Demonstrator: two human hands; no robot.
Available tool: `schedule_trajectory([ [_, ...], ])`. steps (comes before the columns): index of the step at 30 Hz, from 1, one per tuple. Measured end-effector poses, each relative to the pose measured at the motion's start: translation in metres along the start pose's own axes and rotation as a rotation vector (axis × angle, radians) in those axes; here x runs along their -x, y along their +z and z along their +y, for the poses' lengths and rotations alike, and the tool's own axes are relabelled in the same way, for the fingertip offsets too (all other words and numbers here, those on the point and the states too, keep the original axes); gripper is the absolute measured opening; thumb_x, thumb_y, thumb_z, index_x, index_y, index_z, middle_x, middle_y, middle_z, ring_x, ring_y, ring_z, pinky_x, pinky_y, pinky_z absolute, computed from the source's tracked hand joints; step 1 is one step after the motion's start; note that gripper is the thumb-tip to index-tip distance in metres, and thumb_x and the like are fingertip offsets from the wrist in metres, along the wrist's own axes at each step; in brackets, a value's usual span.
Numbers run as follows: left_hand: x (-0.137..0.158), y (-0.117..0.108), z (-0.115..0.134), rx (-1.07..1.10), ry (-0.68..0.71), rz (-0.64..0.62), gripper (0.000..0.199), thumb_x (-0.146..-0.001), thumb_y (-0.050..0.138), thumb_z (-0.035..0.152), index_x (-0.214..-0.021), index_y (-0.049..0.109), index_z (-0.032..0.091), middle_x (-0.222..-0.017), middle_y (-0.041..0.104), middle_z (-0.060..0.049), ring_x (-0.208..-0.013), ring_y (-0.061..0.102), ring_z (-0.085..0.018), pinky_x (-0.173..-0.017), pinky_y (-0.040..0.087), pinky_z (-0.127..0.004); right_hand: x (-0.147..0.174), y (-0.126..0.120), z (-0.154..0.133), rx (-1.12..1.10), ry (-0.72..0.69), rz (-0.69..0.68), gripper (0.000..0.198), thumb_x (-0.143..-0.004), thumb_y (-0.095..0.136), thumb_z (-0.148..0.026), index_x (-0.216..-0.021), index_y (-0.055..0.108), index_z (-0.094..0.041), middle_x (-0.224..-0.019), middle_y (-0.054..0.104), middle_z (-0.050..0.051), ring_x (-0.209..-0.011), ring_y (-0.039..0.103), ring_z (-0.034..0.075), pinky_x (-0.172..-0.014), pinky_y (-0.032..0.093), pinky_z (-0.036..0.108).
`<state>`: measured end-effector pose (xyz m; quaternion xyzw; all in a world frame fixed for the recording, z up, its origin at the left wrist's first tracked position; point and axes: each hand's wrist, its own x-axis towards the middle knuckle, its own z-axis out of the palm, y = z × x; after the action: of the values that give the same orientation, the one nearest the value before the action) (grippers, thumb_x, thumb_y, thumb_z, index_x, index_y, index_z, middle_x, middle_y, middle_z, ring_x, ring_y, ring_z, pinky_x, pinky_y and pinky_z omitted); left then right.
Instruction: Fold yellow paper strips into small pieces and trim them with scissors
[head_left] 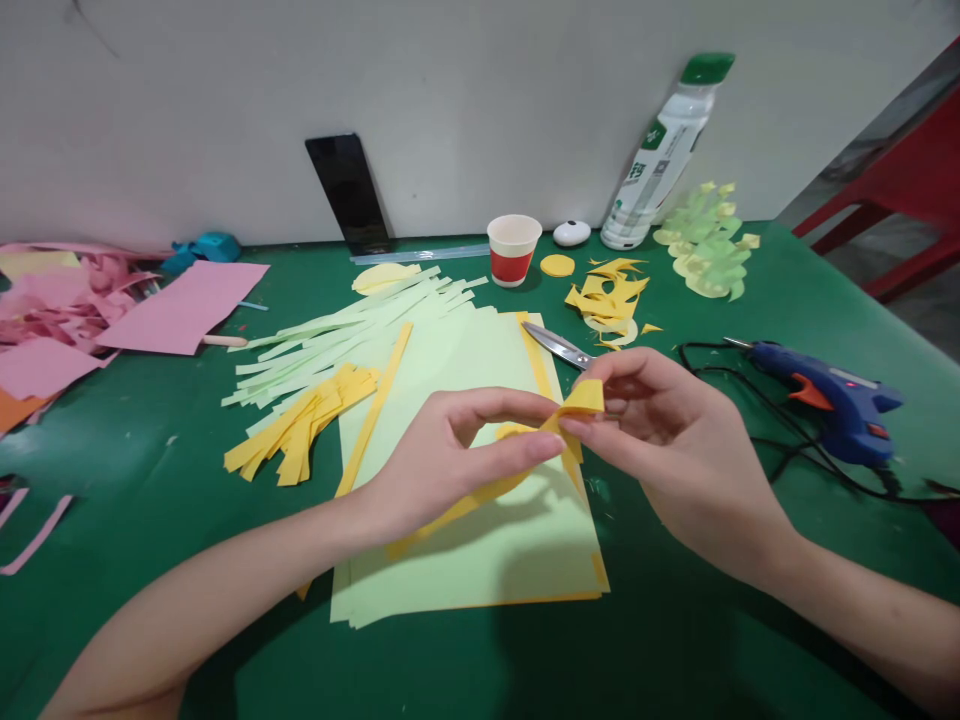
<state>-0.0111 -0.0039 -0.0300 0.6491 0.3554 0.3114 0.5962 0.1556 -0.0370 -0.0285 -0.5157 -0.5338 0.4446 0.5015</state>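
My left hand point(480, 450) pinches a yellow paper strip point(585, 400) between thumb and index finger. At the strip's folded end, the thumb and fingers of my right hand point(667, 440) are closed on the same paper. Below both hands lies a stack of pale green paper sheets point(465, 570), with yellow strips on and under it. Scissors point(559, 345) point up and left beside my right hand, which hides their handles; I cannot tell whether it holds them. Left of the stack are a bundle of cut yellow strips point(304, 425) and fringed pale green strips point(360, 330).
Pink paper point(187, 310) and scraps fill the left side. Along the wall stand a phone point(349, 195), a paper cup point(514, 250) and a leaning bottle point(660, 160). Yellow scraps point(611, 295) and green paper flowers point(709, 240) lie right, near a corded blue glue gun point(832, 395).
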Motion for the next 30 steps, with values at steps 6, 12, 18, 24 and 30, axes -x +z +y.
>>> schedule_trajectory([
  [6,-0.0005,0.0019,0.0009,0.112,-0.047,0.073,0.006,-0.075,0.066,0.024,-0.075,0.07,0.019,-0.078,0.072,0.001,-0.07,0.064,-0.01,-0.064,0.051,-0.017,0.0017,0.0017,-0.0024,0.044,-0.023,-0.016,0.014,-0.068,0.066,-0.023,-0.075,0.054,-0.021,-0.066,0.054,-0.001,-0.057,0.052,0.011,-0.046,0.042,0.021],
  [12,-0.0015,0.0005,0.0,0.219,0.006,0.106,0.006,-0.07,0.069,0.014,-0.07,0.064,0.017,-0.07,0.065,0.005,-0.062,0.06,-0.005,-0.06,0.05,-0.013,0.0023,0.0036,-0.0056,0.182,-0.047,-0.167,0.013,-0.066,0.063,-0.026,-0.069,0.052,-0.019,-0.063,0.05,-0.001,-0.049,0.041,0.009,-0.04,0.033,0.021],
  [18,-0.0006,-0.0004,0.0005,0.174,-0.01,0.111,0.008,-0.07,0.066,0.013,-0.068,0.059,0.016,-0.067,0.06,0.005,-0.056,0.057,-0.004,-0.051,0.047,-0.013,0.0048,0.0045,-0.0072,0.314,-0.113,-0.318,0.015,-0.076,0.046,-0.016,-0.06,0.047,-0.019,-0.058,0.049,-0.001,-0.05,0.04,0.009,-0.043,0.032,0.021],
  [24,-0.0018,-0.0023,0.0041,0.159,-0.058,0.087,0.017,-0.075,0.064,0.023,-0.063,0.058,0.013,-0.052,0.055,0.006,-0.043,0.053,-0.004,-0.045,0.043,-0.014,0.0045,-0.0018,-0.007,0.076,0.062,-0.391,0.023,-0.079,0.047,-0.019,-0.056,0.043,-0.019,-0.053,0.04,-0.004,-0.048,0.034,0.008,-0.042,0.026,0.021],
  [30,-0.0025,-0.0007,0.0021,0.263,-0.058,0.073,0.019,-0.073,0.063,0.018,-0.059,0.052,0.014,-0.052,0.056,0.007,-0.04,0.054,-0.004,-0.043,0.043,-0.014,0.0027,-0.0017,-0.0017,-0.13,0.111,-0.414,0.011,-0.082,0.048,-0.023,-0.073,0.056,-0.021,-0.069,0.051,-0.002,-0.054,0.044,0.008,-0.046,0.034,0.02],
])
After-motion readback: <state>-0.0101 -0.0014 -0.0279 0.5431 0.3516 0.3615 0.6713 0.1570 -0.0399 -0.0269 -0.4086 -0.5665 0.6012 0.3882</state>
